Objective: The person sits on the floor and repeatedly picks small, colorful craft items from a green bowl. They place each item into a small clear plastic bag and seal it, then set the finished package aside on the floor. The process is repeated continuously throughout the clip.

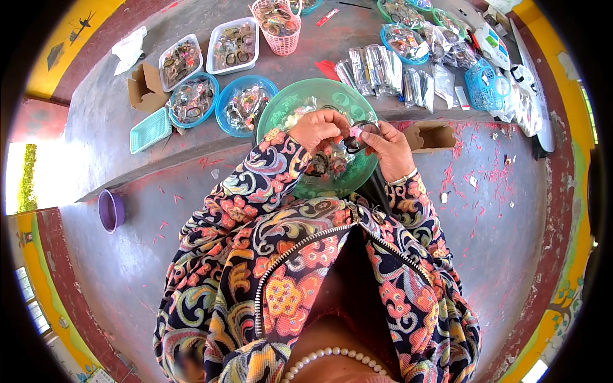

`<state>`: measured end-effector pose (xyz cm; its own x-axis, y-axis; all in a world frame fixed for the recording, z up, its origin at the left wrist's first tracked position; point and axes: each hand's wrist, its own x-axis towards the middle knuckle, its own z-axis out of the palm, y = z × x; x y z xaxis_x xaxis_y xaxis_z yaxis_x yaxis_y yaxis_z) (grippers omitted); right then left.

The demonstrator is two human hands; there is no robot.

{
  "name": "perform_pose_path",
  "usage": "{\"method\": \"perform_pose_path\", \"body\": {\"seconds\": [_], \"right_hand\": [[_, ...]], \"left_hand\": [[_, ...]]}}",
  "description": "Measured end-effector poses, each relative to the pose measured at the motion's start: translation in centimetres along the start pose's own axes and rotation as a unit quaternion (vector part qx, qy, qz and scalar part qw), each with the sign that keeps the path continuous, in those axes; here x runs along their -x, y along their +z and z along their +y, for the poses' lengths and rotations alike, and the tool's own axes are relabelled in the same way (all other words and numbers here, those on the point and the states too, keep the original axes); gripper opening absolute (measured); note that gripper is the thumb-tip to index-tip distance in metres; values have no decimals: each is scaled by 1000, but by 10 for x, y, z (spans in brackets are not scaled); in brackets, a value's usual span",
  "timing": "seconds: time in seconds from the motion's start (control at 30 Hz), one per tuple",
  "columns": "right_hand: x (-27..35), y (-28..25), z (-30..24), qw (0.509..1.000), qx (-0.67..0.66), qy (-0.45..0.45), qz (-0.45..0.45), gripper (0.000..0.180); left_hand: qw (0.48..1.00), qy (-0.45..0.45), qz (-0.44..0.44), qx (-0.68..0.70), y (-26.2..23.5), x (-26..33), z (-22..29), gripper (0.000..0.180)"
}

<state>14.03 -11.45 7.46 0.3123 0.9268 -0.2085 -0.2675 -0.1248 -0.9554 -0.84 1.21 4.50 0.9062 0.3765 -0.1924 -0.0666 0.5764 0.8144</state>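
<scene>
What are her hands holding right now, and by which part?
Both hands pinch one small clear packet with dark contents over the green bowl: the left hand at its left end, the right hand at its right end. What is inside cannot be told.

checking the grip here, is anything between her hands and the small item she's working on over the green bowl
Nothing visible: left hand and right hand both pinch the small dark item directly, above the green bowl.

Beyond the green basin (300,102) you have two blue bowls (191,99), two white trays (181,62), one pink basket (278,25); left of it, one purple cup (110,209).
</scene>
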Motion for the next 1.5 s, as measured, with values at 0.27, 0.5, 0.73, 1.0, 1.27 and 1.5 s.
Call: {"method": "perform_pose_path", "body": {"seconds": [0.27,0.5,0.73,1.0,1.27,1.5], "right_hand": [[-1,2,1,1000,19,10,2,13],[-1,7,0,999,22,-13,33,14],[-2,10,-2,999,-39,-7,17,11],[0,12,-3,994,-86,6,68,11],[-2,12,-1,991,-85,-12,98,11],[-1,14,3,992,-42,-38,111,11]], "left_hand": [[992,-9,34,-120,14,3,4,22],[991,35,35,-125,12,3,3,22],[980,114,-30,-161,10,-3,-11,26],[985,80,-12,-152,12,-1,-7,31],[997,25,-43,-64,3,-4,-8,38],[989,42,-5,-139,9,-3,-7,40]]}}
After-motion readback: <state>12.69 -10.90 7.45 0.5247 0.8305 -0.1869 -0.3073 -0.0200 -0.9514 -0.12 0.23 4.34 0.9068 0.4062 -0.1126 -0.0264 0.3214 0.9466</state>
